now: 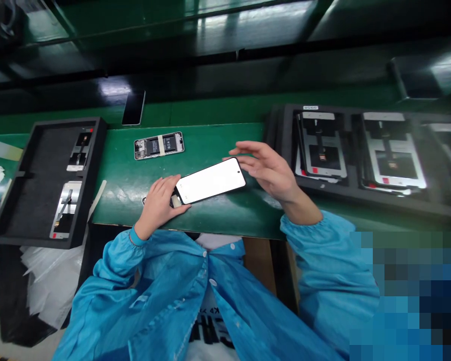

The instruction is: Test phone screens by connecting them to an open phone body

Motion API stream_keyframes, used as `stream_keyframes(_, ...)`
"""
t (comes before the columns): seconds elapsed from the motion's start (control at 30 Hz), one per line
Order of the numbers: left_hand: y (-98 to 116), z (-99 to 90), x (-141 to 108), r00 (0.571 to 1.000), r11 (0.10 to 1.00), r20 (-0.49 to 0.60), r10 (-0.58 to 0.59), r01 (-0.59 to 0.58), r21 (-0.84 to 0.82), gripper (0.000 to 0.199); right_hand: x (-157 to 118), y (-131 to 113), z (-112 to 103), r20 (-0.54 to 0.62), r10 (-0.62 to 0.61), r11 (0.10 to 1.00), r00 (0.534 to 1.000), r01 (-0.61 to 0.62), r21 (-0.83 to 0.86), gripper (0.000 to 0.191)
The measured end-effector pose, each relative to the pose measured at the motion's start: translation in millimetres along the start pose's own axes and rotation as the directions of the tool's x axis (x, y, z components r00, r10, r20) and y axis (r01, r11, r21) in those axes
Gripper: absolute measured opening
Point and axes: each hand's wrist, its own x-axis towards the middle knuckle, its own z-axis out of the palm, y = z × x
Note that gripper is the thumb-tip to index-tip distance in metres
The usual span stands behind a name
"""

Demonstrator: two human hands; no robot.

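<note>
Near the bench edge [261, 231], left fingers [164, 184] hold a lit screen [212, 181], right fingers [256, 149] spread loosely beside its far corner.

The screen [210, 181] looks smooth, glassy — the bench [210, 143] glossy.

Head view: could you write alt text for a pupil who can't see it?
A person's left-hand grip is at one end of a lit white phone screen, the right-hand grip open by its other end. Beyond, on a green table, lies an opened phone; black trays of phone parts stand on both sides.
</note>
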Motion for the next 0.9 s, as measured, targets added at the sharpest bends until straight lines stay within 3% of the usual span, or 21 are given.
stream_keyframes(0.27,1,0.3,0,0.999,0.999,0.011,-0.034,0.034,0.005,0.081,-1,-2,2,-0.029,0.015,0.999,0.999,-0.014,0.033,0.063)
stream_keyframes(0.43,1,0.3,2,1.000,1.000,0.006,-0.031,0.031,-0.003,0.079,-1,-4,3,-0.032,-0.046,0.999,0.998,0.046,0.008,0.055)
stream_keyframes(0.7,1,0.1,1,0.997,0.998,0.040,-0.059,0.060,-0.006,0.082,2,-3,1,-0.028,-0.014,0.999,1.000,0.012,-0.047,0.063)
stream_keyframes(0.9,1,1.9,2,0.998,0.999,0.052,-0.045,0.046,-0.009,0.086,12,24,2,0.009,0.082,0.945,0.997,-0.075,-0.319,0.056)
